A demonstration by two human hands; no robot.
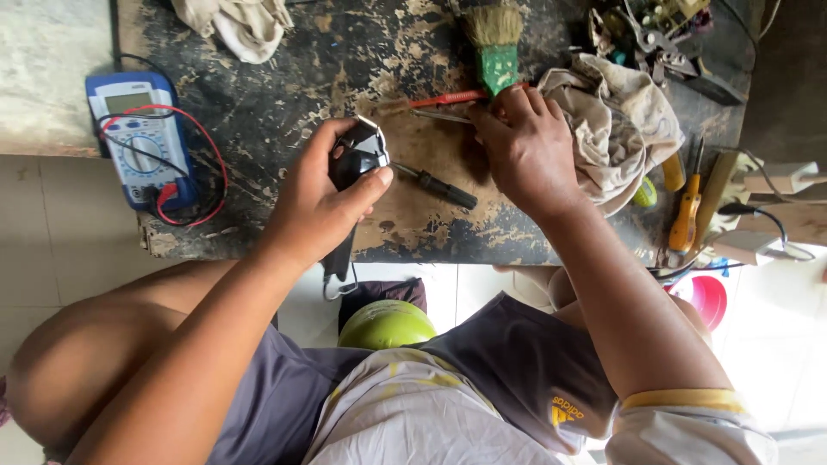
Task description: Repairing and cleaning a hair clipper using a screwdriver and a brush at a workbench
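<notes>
Our left hand [319,202] grips a black device [355,159]; our right hand [525,146], fingers curled, touches a red-handled tool [444,99] lying crosswise on the desk [276,77].

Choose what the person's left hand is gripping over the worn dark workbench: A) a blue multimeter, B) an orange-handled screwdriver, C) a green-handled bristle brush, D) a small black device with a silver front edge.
D: the left hand wraps around the small black device.

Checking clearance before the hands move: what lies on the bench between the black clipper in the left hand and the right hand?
In the head view, a black-handled screwdriver lies on the worn benchtop between the black clipper and the right hand.
</notes>
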